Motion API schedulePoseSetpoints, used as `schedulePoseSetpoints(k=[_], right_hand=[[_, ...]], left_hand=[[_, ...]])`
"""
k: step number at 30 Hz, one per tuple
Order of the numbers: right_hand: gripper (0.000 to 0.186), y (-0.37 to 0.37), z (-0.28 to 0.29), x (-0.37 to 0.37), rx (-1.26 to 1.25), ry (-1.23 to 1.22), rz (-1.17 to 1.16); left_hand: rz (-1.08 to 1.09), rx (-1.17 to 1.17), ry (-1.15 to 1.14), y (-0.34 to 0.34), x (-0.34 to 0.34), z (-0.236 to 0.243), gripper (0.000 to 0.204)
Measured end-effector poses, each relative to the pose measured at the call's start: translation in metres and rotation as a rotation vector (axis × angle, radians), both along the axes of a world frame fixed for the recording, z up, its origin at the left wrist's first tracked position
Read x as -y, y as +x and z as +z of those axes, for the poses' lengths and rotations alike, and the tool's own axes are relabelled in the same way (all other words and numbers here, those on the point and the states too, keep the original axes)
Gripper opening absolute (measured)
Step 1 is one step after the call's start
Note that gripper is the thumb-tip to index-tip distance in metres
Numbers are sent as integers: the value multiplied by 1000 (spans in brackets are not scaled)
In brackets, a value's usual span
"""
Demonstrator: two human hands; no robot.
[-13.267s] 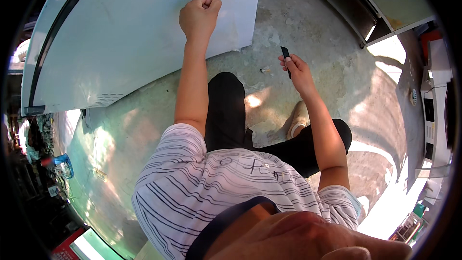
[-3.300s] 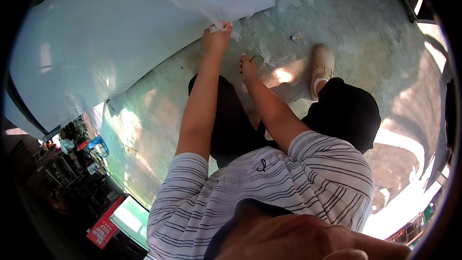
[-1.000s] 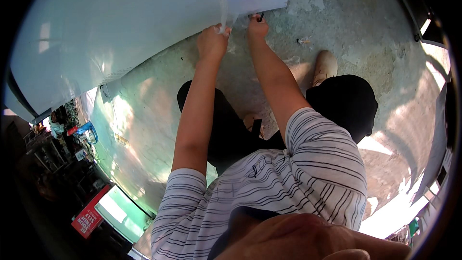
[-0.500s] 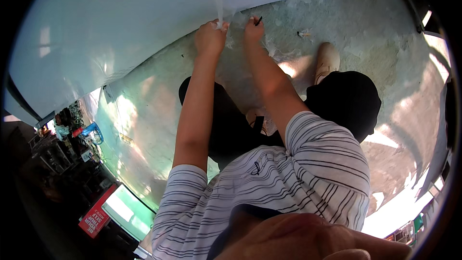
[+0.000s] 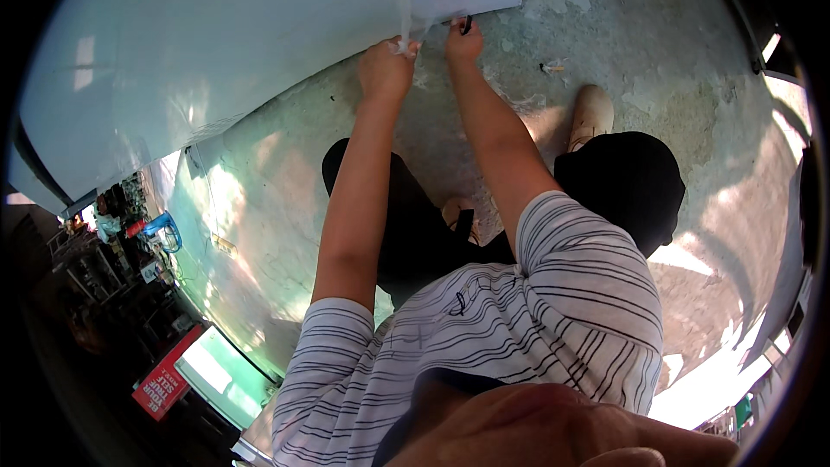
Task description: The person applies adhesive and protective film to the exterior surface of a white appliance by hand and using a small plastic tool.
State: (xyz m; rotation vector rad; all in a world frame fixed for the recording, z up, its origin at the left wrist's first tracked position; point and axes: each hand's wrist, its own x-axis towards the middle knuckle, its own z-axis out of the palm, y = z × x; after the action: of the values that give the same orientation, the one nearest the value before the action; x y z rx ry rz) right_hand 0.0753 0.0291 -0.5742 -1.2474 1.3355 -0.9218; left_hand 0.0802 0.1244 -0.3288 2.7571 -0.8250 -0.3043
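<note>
A large, smooth white panel (image 5: 233, 43) slants across the far left, its lower edge above the floor. Bunched in my left hand (image 5: 386, 69) is clear plastic film (image 5: 404, 13), which runs up in a thin strip over the panel; those fingers are closed on it. Just right of it, at the panel's edge near its right corner, my right hand (image 5: 464, 43) is closed round a small black object (image 5: 468, 24). Its kind cannot be made out. A thin piece of film stretches between the two hands.
Worn concrete floor (image 5: 657, 52) lies below, with a small scrap (image 5: 551, 67) near my right shoe (image 5: 593, 111). My bent knees are close under my arms. At the lower left are a red sign (image 5: 169, 382), a greenish glass surface (image 5: 226, 376) and cluttered items.
My right hand has moved up to the panel's edge, and the black object now points more upright. My left hand has shifted slightly right, still gripping the film.
</note>
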Motion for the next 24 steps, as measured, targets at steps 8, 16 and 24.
schedulePoseSetpoints(k=[8,16,24], right_hand=[[10,-1,12,-16,196,75,2],[13,-4,7,-14,599,312,-16],[22,-6,40,-20,312,366,14]], left_hand=[[37,-34,-45,3,-10,-3,23],[22,-32,-69,2,-7,-6,23],[38,-28,-86,-1,-10,-9,24]])
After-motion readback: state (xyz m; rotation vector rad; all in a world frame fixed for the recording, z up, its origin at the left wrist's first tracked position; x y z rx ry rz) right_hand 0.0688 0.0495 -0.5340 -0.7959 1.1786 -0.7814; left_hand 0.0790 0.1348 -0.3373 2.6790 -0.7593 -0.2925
